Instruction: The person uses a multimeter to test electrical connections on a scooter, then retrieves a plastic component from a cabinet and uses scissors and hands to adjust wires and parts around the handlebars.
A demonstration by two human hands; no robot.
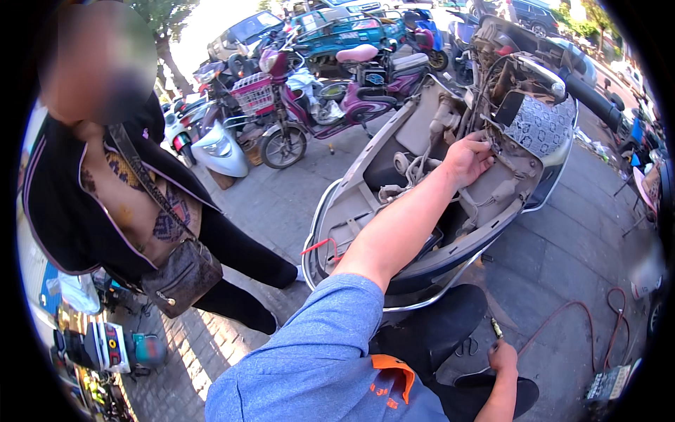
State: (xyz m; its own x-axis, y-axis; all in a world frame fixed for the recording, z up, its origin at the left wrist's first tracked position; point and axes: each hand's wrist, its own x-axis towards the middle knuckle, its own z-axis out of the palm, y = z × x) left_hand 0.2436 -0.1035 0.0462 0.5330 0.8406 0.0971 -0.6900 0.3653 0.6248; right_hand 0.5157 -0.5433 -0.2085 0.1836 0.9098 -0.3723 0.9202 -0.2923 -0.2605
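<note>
My left hand [470, 160] reaches inside the opened, dusty grey plastic scooter body [425, 119] before me, grip unclear; my right [503, 356] clasps a slim brass-coloured tool [496, 328]. Probably inspecting; next likely needs steady fingertips.

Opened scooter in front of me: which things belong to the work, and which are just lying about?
Seemingly in the work:
opened scooter, with left hand at its front
exposed wiring
slim yellowish item in right hand

Seemingly just about:
parked purple scooter
white scooter
red hose, untouched; link unclear
</note>
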